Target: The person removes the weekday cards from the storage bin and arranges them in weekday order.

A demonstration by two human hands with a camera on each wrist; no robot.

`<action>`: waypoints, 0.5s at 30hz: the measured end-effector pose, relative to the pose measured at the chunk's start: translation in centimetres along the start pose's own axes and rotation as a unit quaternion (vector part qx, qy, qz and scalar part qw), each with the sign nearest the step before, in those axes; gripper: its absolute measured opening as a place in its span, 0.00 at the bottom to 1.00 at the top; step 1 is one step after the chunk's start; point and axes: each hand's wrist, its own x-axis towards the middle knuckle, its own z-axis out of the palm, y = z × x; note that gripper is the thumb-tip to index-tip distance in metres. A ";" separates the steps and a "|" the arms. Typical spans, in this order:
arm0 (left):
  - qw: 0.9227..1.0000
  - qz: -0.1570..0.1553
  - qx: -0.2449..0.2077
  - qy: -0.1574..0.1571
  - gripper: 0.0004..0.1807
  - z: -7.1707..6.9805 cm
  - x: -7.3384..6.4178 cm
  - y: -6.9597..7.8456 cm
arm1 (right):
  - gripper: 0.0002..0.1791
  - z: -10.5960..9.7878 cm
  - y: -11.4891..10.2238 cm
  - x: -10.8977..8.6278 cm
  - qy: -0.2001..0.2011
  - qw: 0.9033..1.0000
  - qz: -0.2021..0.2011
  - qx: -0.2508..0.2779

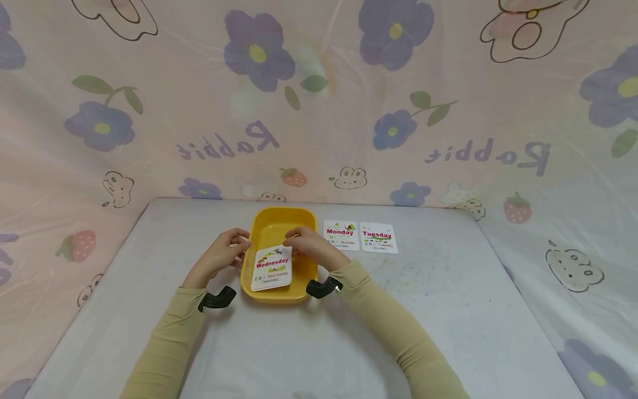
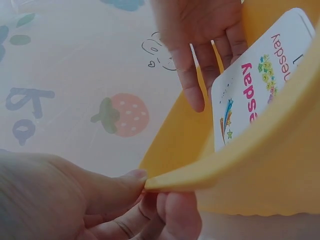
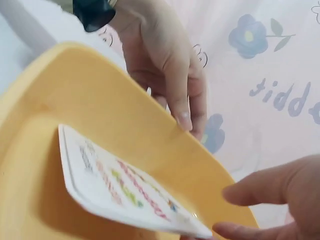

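A yellow plastic tray [image 1: 283, 216] stands on the table, and my left hand [image 1: 225, 252] pinches its left rim between thumb and fingers. In the left wrist view the thumb [image 2: 122, 186] lies on top of that rim. Over the tray's floor a white Wednesday card [image 1: 271, 271] sits tilted, face up; its doubled edge in the right wrist view suggests a small stack. My right hand [image 1: 315, 246] reaches over the right rim and grips the card's far right corner by the fingertips. Part of that grip falls outside the right wrist view.
Right of the tray, a Monday card [image 1: 341, 235] and a Tuesday card [image 1: 378, 238] lie side by side, face up, on the white table [image 1: 428, 310]. A patterned curtain [image 1: 319, 111] rises along the table's back and side edges. Each wrist wears a black camera mount [image 1: 217, 299].
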 end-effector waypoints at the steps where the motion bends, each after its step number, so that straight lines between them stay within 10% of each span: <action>1: 1.000 0.000 0.001 0.000 0.19 0.0 0.1 -0.1 | 0.21 0.0 0.0 0.2 0.000 1.000 -0.001 -0.011; 15: 1.000 -0.007 0.003 0.006 0.18 -0.2 1.1 -1.9 | 0.23 0.0 -0.1 0.9 0.017 0.987 -0.050 -0.153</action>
